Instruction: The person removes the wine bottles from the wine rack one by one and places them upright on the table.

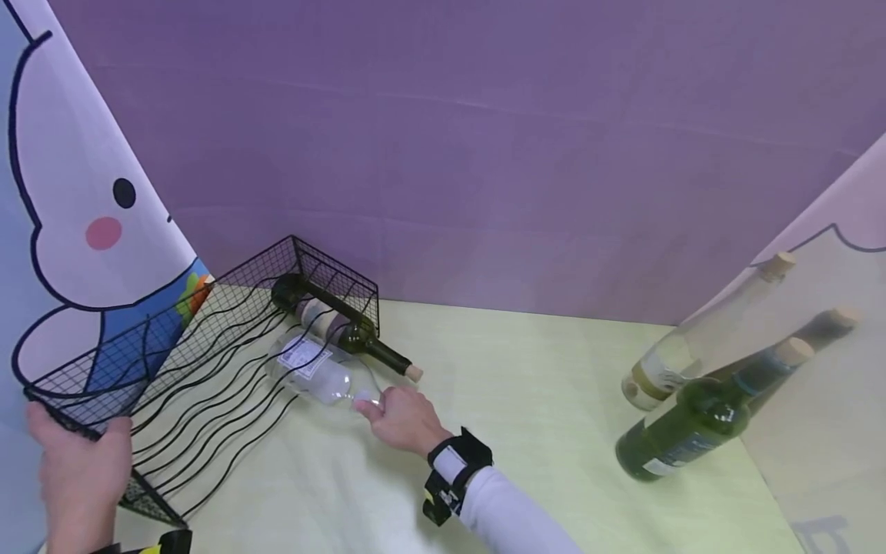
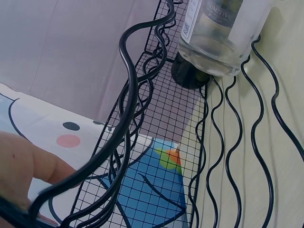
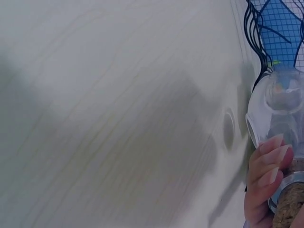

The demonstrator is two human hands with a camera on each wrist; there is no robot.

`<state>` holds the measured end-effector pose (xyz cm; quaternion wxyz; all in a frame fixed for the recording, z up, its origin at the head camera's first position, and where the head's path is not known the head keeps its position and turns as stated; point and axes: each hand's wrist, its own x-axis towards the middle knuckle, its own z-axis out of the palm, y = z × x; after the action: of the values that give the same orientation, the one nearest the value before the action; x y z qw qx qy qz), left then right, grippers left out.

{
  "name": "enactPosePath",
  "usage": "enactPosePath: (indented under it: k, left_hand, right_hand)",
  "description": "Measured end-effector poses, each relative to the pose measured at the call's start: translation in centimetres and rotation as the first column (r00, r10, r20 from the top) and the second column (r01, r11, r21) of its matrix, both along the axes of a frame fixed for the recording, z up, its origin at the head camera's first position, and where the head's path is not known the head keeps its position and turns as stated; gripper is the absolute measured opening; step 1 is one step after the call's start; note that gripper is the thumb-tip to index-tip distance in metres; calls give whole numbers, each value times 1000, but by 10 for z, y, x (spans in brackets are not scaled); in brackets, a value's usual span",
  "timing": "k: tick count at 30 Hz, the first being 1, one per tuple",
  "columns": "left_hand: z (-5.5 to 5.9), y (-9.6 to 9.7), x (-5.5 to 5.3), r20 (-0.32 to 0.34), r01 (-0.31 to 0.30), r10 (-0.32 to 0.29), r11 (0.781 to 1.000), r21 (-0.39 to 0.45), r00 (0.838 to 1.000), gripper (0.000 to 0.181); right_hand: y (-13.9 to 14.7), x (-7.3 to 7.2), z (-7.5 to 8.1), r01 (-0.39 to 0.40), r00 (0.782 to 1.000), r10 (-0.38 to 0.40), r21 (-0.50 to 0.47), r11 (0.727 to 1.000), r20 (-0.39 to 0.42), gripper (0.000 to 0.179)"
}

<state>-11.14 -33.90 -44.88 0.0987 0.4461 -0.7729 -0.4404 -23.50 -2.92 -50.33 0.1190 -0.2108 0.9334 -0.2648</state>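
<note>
A black wire wine rack (image 1: 339, 277) with wavy bars stands at the left. My left hand (image 1: 83, 469) grips its near end, thumb and fingers around the frame. On the wavy bars lies a dark green wine bottle (image 1: 363, 338), its corked neck pointing toward the lower right. Beside it, a clear glass bottle (image 1: 304, 362) with a white label also lies on the bars, base inward. My right hand (image 1: 408, 419) holds that clear bottle by the neck. In the right wrist view, fingers (image 3: 266, 178) curl round the neck near its cork (image 3: 289, 206).
At the right stand a clear corked bottle (image 1: 651, 381) and a green corked bottle (image 1: 681, 427), both upright on the pale table (image 1: 540, 400). A purple backdrop (image 1: 484, 154) rises behind, and a cartoon-printed sheet (image 1: 69, 154) hangs at the left beside the rack.
</note>
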Motion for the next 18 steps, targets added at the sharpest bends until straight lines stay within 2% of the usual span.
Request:
enactPosePath:
  k: [9, 18]
  left_hand:
    - [3, 1, 3, -12, 13, -13, 1000, 22, 1000, 86]
    - [3, 1, 1, 3, -15, 15, 1000, 23, 1000, 85]
  right_hand:
    - [9, 5, 1, 5, 1000, -4, -30, 1000, 23, 52]
    - [21, 3, 3, -20, 999, 22, -53, 998, 44, 51]
